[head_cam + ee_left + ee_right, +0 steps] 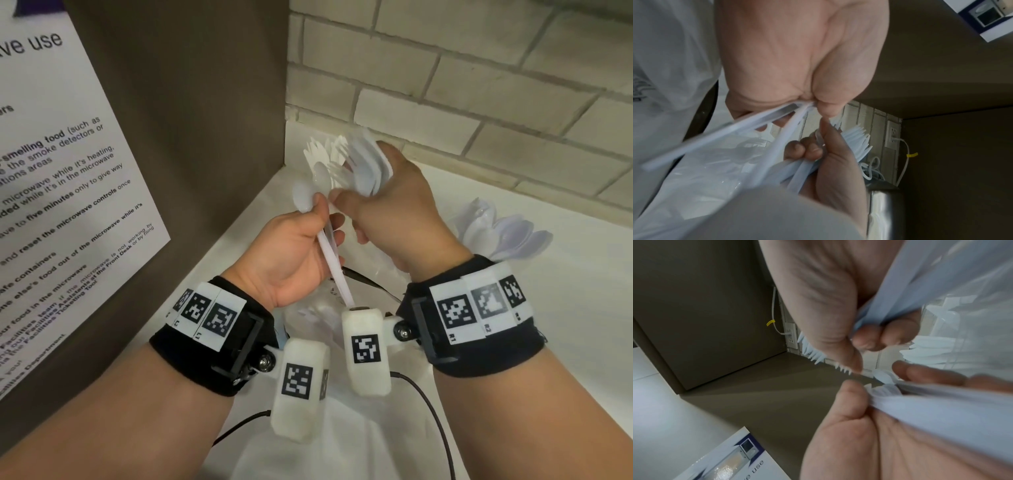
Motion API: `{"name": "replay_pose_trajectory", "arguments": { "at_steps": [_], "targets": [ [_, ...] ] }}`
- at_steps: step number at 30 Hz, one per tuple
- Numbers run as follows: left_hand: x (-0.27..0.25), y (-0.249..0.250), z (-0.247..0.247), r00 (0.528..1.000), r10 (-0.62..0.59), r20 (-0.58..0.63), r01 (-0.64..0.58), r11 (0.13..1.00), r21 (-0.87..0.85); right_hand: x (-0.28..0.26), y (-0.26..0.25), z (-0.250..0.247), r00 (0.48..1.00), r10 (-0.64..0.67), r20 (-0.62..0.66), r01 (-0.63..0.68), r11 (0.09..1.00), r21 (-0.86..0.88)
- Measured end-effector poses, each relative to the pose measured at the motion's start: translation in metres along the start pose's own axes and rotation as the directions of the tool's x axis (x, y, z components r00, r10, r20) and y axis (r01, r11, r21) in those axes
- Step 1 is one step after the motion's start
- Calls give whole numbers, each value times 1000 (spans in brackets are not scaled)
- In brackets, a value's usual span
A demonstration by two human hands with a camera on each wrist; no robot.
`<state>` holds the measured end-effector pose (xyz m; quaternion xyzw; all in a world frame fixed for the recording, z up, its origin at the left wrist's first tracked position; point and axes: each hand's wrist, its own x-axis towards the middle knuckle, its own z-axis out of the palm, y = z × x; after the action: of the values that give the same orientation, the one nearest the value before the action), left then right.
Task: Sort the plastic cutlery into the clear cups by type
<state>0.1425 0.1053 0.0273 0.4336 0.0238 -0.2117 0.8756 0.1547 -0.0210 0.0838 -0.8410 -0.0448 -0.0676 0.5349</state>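
Sorting mid-way. Cup of spoons [507, 236] filled near table [565, 308] back edge. Mixed bundle [356, 164] clutched in right hand [394, 212] above back left corner. Single spoon [310, 202] pinched by left hand [291, 250] fingers [322, 209], not yet placed.

White plastic spoons [320, 219] sit pinched upright in the left hand [291, 260]. A fanned bunch of forks and spoons [356, 164] fills the right hand [394, 219].

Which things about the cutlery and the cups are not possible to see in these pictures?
- Cup under the spoons: head view, right hand and wristband cover it.
- Count in the bundle: pieces overlap.
- Left hand holds a spoon; second handle's head hidden by fingers.
- Wrist views: motion blur.
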Motion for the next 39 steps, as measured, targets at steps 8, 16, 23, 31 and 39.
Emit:
{"name": "replay_pose_trajectory", "arguments": {
  "at_steps": [8,16,23,31,39],
  "targets": [
    [-1,2,-3,975,-25,220,71,976,-205,-7,2,3,969,130,210,-137,990,18],
    [1,0,2,983,-11,184,36,991,-132,-7,8,6,991,77,109,-67,994,-91],
    [-2,-1,6,987,-13,159,27,996,-84,-14,12,-2,971,114,212,-121,992,23],
    [-2,-5,14,990,-1,139,7,999,-45,-16,18,-4,978,187,97,-198,974,113],
    [-6,-6,18,988,101,-121,-87,990,112,-8,27,-29,951,274,-146,-238,945,223]
  ]
}}
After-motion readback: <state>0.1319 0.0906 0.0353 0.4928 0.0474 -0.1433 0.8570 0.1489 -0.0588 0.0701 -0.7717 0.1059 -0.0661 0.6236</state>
